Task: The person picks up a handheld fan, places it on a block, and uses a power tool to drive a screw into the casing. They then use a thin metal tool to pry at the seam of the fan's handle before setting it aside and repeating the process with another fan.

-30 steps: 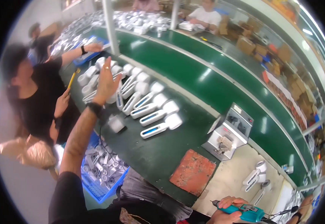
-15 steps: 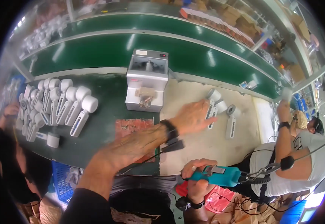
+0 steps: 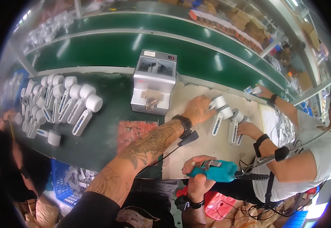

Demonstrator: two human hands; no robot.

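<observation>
My left hand (image 3: 197,109) reaches over the beige mat. Its fingers close on the handle end of a white device with a drum-shaped head (image 3: 219,101); the palm side is hidden. Close by lies a second white device (image 3: 215,124) of the same form, its slim handle toward me. My right hand (image 3: 199,174), lower down at the bench edge, is wrapped round a teal electric screwdriver (image 3: 219,171), which hangs from a cable at its rear. Its tip cannot be made out.
A grey machine (image 3: 154,81) stands mid-bench, a red mat (image 3: 137,133) before it. Several white devices (image 3: 59,98) crowd the left. A co-worker's hand (image 3: 250,130) touches devices at right. Behind runs a green conveyor (image 3: 108,51); a blue basket (image 3: 61,186) sits below left.
My left hand's fingers have drawn in at the white device. A co-worker's hand has come onto the mat from the right, where another device now lies. My right hand has shifted slightly with the screwdriver.
</observation>
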